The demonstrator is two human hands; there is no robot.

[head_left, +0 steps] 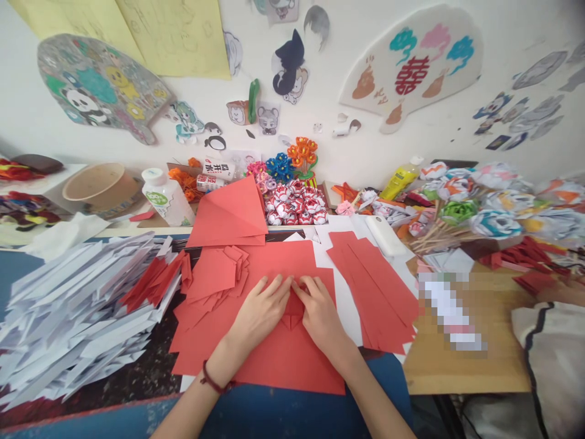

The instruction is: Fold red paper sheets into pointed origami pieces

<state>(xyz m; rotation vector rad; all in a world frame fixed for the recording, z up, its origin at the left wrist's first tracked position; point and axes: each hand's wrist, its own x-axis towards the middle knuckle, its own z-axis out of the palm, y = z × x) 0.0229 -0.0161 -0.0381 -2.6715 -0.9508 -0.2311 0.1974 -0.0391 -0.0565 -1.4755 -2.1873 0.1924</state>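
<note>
A small folded piece of red paper lies on larger red sheets in the middle of the table. My left hand rests on its left side, fingers together and stretched toward the top edge. On the other side, my right hand has its fingers bent, with thumb and index fingertip at the paper's top edge. The fingertips of both hands nearly meet there. A pile of smaller folded red pieces sits left of my left hand. Long red strips lie to the right.
Folded white strips are heaped at the left, some red ones on top. A white bottle, paper flowers and a white phone-like object stand or lie behind. Another person's sleeve is at the right edge.
</note>
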